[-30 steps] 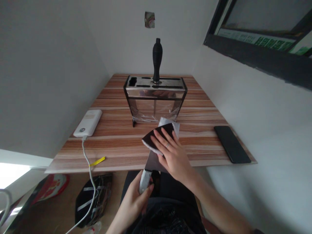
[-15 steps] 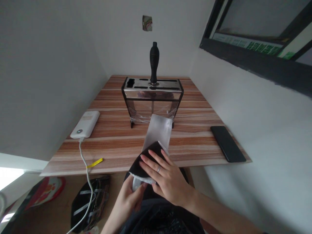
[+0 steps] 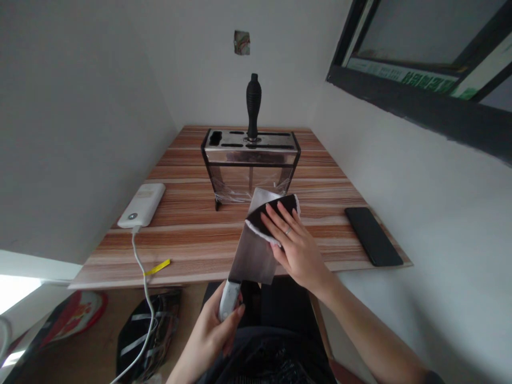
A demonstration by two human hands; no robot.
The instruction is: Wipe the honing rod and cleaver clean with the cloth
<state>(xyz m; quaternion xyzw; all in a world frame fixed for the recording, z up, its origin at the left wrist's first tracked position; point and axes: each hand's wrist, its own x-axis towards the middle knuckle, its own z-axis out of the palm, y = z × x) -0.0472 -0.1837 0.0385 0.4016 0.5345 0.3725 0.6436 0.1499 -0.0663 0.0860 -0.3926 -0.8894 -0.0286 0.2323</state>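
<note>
My left hand is closed round the pale handle of a cleaver, whose broad blade lies flat over the near edge of the wooden table. My right hand lies flat with fingers together, pressing a dark cloth with a white edge on the far end of the blade. Behind them stands a steel knife block with one black handle sticking up from a slot.
A white power bank lies at the table's left with a white cable hanging off the edge and a yellow tag. A black phone lies at the right. White walls close in on three sides. A dark bag sits on the floor.
My right hand slid the cloth down the blade toward the handle, then back up to the blade's far end. My left hand has kept its hold on the handle.
</note>
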